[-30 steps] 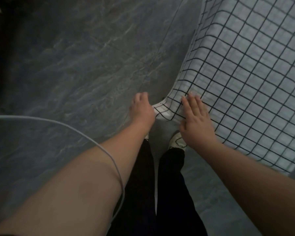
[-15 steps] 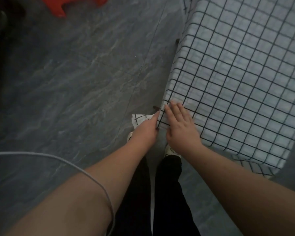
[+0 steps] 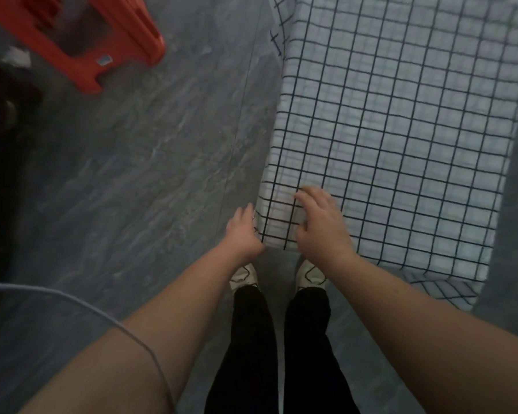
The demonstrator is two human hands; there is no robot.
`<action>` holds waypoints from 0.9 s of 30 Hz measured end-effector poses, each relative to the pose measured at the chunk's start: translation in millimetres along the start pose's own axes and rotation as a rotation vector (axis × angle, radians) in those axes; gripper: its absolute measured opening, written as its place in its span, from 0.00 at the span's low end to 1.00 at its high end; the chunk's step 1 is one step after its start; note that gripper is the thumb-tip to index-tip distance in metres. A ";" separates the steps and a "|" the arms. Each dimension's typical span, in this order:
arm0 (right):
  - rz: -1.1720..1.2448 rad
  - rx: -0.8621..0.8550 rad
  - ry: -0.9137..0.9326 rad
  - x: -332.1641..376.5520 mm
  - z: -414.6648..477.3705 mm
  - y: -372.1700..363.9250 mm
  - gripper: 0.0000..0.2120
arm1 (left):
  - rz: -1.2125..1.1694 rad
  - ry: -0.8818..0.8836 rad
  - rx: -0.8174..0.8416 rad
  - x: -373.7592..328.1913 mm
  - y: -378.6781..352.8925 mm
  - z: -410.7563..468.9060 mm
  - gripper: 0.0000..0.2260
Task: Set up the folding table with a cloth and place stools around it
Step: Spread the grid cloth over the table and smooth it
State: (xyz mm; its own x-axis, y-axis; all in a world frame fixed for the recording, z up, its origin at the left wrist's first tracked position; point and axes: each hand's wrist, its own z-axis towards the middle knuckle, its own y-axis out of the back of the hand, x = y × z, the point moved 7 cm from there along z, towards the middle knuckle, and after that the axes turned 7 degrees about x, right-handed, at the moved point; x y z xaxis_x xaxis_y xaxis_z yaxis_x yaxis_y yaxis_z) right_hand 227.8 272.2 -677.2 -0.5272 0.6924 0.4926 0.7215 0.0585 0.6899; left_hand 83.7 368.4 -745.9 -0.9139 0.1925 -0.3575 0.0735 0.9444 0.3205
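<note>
Now both your hands meet at the near left corner of the checked cloth [image 3: 401, 130].

That cloth is spread flat with its long axis running straight away from you, and its edges hang down along the near end and the left side. Your right hand [image 3: 323, 228] rests on top just inside the corner, fingers arched and spread with their tips on the fabric, gripping nothing. Your left hand [image 3: 241, 234] sits against the cloth's hanging left side at the same corner, but blur hides whether its fingers pinch the fabric. A red stool [image 3: 102, 34] sits on the grey floor [image 3: 132, 189], well apart from the cloth's far left side.
</note>
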 end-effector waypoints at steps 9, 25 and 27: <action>-0.200 0.139 -0.141 -5.1 8.3 -0.7 0.32 | -0.226 -0.100 -0.063 -62.9 34.5 2.7 0.34; -0.006 0.040 -0.201 6.0 42.4 67.9 0.28 | -0.221 -0.070 -0.055 -94.2 89.1 9.4 0.26; -0.036 0.063 -0.194 3.5 58.8 73.8 0.29 | -0.240 -0.089 -0.071 -105.0 98.3 16.9 0.29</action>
State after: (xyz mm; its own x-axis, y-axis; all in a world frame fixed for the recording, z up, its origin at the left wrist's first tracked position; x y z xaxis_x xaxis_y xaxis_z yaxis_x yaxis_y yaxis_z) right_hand 305.7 321.2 -655.8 -0.4615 0.8140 0.3528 0.7336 0.1265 0.6678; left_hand 193.7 445.6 -691.7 -0.8627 -0.0090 -0.5057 -0.1721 0.9454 0.2768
